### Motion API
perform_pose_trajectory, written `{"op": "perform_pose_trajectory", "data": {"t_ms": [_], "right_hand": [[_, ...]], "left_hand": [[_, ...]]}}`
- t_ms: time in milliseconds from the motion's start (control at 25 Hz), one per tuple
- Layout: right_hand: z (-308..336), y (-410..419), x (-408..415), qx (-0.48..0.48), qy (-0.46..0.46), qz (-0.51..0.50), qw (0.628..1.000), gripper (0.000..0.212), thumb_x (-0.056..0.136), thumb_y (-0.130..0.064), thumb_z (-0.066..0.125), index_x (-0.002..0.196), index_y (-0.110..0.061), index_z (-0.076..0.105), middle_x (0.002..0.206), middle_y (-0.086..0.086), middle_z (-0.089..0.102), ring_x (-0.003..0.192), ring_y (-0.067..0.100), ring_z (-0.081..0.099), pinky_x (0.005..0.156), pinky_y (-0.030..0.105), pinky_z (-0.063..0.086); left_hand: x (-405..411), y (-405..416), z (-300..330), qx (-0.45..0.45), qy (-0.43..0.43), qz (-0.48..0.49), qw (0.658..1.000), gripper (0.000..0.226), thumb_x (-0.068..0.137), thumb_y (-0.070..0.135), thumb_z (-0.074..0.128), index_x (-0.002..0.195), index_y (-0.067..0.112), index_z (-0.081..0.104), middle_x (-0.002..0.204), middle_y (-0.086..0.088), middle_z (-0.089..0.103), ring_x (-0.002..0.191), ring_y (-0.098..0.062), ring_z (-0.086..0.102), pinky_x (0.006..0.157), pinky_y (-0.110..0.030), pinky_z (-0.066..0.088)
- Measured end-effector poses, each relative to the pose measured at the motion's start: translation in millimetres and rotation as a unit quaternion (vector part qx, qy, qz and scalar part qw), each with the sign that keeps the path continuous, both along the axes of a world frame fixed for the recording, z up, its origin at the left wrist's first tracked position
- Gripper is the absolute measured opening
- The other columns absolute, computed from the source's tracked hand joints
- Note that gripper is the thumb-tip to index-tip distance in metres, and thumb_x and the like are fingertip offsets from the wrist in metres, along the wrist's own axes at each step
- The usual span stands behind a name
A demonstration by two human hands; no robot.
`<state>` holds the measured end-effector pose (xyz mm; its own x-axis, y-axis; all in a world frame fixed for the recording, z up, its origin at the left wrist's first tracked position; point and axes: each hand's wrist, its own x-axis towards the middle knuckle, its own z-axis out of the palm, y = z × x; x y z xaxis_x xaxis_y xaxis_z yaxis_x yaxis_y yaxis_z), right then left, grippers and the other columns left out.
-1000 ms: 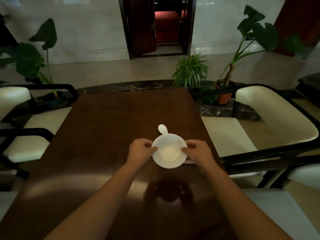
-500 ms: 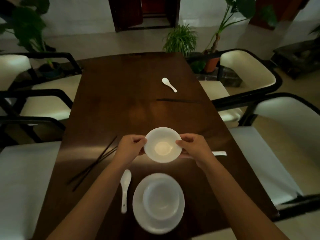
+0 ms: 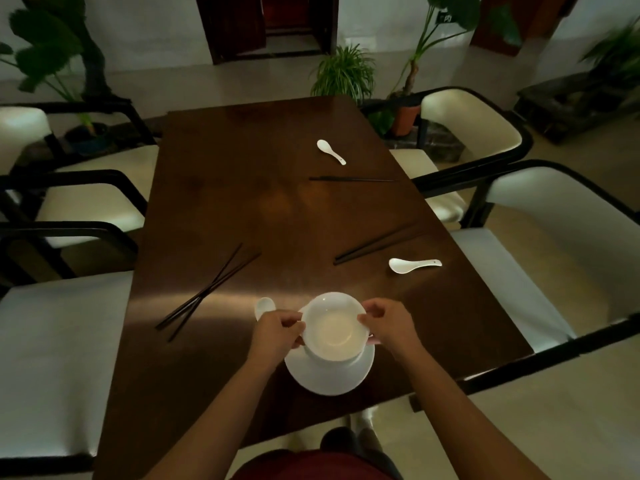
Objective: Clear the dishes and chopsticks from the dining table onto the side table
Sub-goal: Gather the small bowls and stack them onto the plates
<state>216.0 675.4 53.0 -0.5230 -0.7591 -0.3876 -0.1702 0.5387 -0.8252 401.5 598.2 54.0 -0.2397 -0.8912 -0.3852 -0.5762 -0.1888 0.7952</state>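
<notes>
Both my hands hold a white bowl point(image 3: 333, 327) by its rim, my left hand point(image 3: 275, 332) on its left side and my right hand point(image 3: 389, 323) on its right. The bowl sits over a white plate point(image 3: 329, 377) near the front edge of the dark wooden dining table point(image 3: 242, 202); a second bowl under it is mostly hidden. A white spoon point(image 3: 264, 306) peeks out left of my left hand. Two more spoons lie at the far middle point(image 3: 330, 152) and at the right point(image 3: 414, 265). Three pairs of black chopsticks lie at the left point(image 3: 207, 292), the right point(image 3: 374, 244) and the far right point(image 3: 351, 179).
Cream chairs with black frames line both sides, two on the left point(image 3: 62, 341) and two on the right point(image 3: 512, 271). Potted plants point(image 3: 344, 72) stand beyond the table's far end, with a dark doorway point(image 3: 266, 26) behind.
I have drawn the bowl back toward me from the far part of the table and lowered it over the plate and bowl at the near edge. The view has tilted down.
</notes>
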Motion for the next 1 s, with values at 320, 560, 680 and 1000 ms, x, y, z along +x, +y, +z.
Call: {"op": "perform_pose_trajectory", "data": {"t_ms": [320, 560, 680, 1000], "right_hand": [[-17.2, -1.4, 3.6, 0.037, 0.112, 0.048, 0.992, 0.02, 0.076, -0.014, 0.066, 0.096, -0.012, 0.066, 0.077, 0.0, 0.061, 0.068, 0.017, 0.063, 0.066, 0.029, 0.054], [-20.7, -5.7, 0.0, 0.044, 0.202, 0.105, 0.973, 0.021, 0.077, -0.016, 0.067, 0.098, -0.011, 0.069, 0.089, 0.005, 0.068, 0.074, 0.009, 0.052, 0.069, 0.017, 0.037], [-22.2, -6.3, -1.7, 0.024, 0.221, 0.114, 0.968, 0.019, 0.076, -0.015, 0.067, 0.095, -0.01, 0.07, 0.089, 0.005, 0.067, 0.073, 0.009, 0.052, 0.062, 0.016, 0.036], [-13.0, -17.9, -13.1, 0.032, 0.17, 0.096, 0.98, 0.016, 0.08, -0.024, 0.065, 0.091, -0.012, 0.067, 0.089, 0.003, 0.069, 0.079, 0.015, 0.06, 0.072, 0.023, 0.041]], "left_hand": [[-0.1, 1.2, -10.3, -0.02, -0.033, 0.008, 0.999, 0.017, 0.079, 0.007, 0.068, 0.096, 0.006, 0.069, 0.066, 0.004, 0.064, 0.058, -0.009, 0.064, 0.061, -0.022, 0.052], [-0.4, 2.5, -15.8, -0.022, -0.068, -0.011, 0.997, 0.015, 0.078, 0.014, 0.071, 0.092, 0.01, 0.069, 0.079, -0.005, 0.068, 0.075, -0.017, 0.063, 0.076, -0.03, 0.052], [0.7, 3.2, -17.6, -0.045, -0.082, -0.015, 0.996, 0.012, 0.077, 0.017, 0.072, 0.087, 0.011, 0.069, 0.074, 0.003, 0.064, 0.068, -0.005, 0.057, 0.068, -0.02, 0.043], [17.4, 0.9, -28.6, -0.038, -0.028, 0.087, 0.995, 0.004, 0.083, 0.021, 0.063, 0.08, 0.019, 0.066, 0.073, 0.007, 0.065, 0.069, -0.012, 0.063, 0.061, -0.021, 0.05]]}}
